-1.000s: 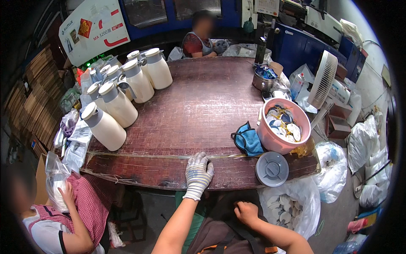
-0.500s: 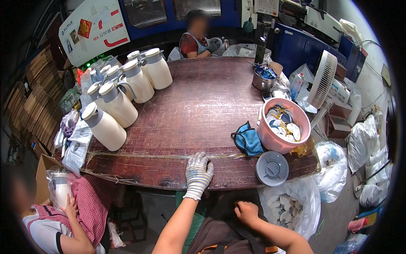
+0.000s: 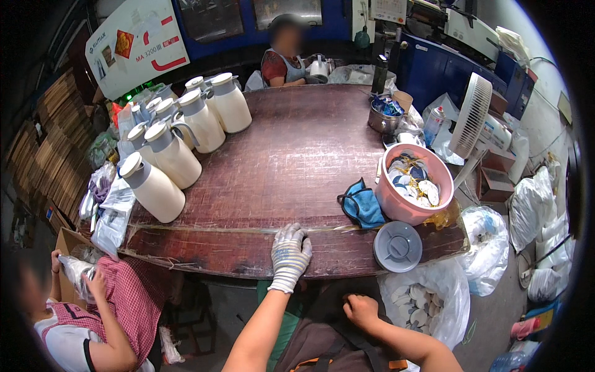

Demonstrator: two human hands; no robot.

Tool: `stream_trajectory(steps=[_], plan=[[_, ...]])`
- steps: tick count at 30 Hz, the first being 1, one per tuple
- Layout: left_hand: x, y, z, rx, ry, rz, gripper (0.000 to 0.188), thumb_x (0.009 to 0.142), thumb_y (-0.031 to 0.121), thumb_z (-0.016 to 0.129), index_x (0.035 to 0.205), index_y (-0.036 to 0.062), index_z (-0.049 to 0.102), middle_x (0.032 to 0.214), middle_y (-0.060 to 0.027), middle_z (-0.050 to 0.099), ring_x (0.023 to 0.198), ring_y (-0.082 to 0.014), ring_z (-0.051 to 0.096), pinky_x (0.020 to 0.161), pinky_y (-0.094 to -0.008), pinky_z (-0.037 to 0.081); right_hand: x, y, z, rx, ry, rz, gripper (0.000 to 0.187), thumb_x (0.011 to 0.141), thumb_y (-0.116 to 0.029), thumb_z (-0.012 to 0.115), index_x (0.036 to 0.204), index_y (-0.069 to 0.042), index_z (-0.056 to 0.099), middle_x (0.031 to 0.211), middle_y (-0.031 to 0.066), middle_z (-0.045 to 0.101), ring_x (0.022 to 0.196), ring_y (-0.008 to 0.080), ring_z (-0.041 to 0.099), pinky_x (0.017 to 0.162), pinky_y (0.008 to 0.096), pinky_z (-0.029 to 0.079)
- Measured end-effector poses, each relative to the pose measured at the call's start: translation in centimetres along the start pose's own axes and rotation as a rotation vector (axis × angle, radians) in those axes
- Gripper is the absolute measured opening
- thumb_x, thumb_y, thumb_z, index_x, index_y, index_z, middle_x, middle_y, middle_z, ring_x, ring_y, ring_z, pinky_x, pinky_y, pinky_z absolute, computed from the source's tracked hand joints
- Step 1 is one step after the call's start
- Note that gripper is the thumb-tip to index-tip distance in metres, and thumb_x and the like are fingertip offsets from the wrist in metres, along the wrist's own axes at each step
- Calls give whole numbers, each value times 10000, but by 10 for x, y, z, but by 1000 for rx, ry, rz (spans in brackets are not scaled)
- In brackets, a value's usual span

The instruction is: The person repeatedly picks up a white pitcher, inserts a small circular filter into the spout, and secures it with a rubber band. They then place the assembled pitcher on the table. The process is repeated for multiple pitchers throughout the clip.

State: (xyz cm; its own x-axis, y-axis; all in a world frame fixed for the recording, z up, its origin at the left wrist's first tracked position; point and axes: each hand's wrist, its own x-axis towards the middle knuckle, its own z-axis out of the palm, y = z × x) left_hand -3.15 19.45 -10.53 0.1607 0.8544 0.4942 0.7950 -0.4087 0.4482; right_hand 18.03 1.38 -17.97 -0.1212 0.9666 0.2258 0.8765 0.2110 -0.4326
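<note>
My left hand [image 3: 290,259], in a striped white work glove, rests flat on the near edge of the dark wooden table [image 3: 279,167], holding nothing. My bare right hand [image 3: 362,312] lies over my lap below the table edge, its fingers curled in, with nothing seen in them. Nearest to it on the table is a round grey plastic lid [image 3: 398,246]. Behind that lie a blue cloth [image 3: 362,205] with black edging and a pink bucket [image 3: 383,199] full of round white and dark discs. Several cream vacuum jugs [image 3: 156,191] with grey collars stand at the left.
An open plastic bag [image 3: 455,282] of pale discs stands right of my lap. A white fan [image 3: 472,116] and metal pot [image 3: 384,121] are at the right. One co-worker [image 3: 93,310] sits at the left, beside a carton; another [image 3: 282,62] sits across the table.
The left co-worker has raised and tilted the bagged jug toward the carton. Across the table, the other co-worker's metallic item has turned. My hands stay in place.
</note>
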Motion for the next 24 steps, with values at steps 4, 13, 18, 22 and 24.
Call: stream_trajectory(steps=[4, 13, 18, 22, 24], plan=[[0, 1, -1, 13, 3, 2, 256, 799, 207, 657, 1015, 73, 685, 1199, -152, 634, 1200, -339, 540, 1078, -453, 368, -1, 4, 5, -2, 16, -19, 134, 783, -216, 654, 883, -131, 680, 714, 87, 656, 647, 291, 647, 581, 429, 521], [1, -10, -4, 91, -15, -89, 409, 812, 296, 637, 1155, 74, 623, 1287, -158, 574, 1255, -343, 480, 1106, -480, 312, 1, 2, 5, 14, 4, -24, 150, 803, -243, 646, 896, -128, 674, 752, 91, 672, 682, 297, 661, 600, 436, 529], [0, -75, -32, 400, -44, -265, 603, 857, 453, 582, 1325, 74, 541, 1416, -205, 471, 1345, -358, 397, 1156, -507, 218, -1, 0, 1, 54, 5, 22, 154, 801, -215, 657, 930, -135, 679, 769, 89, 677, 717, 295, 664, 631, 425, 524], [-14, -115, -65, 432, 7, -333, 582, 872, 447, 578, 1312, 68, 545, 1415, -208, 471, 1344, -355, 397, 1145, -504, 239, 6, -16, -20, 200, -120, 206, 204, 858, -222, 642, 1019, -101, 675, 890, 120, 699, 815, 298, 678, 716, 375, 535], [-19, -121, -75, 428, 19, -345, 570, 869, 436, 590, 1305, 71, 552, 1402, -197, 483, 1333, -345, 404, 1145, -499, 243, 18, -25, -35, 428, -179, 208, 226, 883, -233, 635, 1063, -101, 666, 928, 121, 697, 851, 288, 679, 743, 366, 536]])
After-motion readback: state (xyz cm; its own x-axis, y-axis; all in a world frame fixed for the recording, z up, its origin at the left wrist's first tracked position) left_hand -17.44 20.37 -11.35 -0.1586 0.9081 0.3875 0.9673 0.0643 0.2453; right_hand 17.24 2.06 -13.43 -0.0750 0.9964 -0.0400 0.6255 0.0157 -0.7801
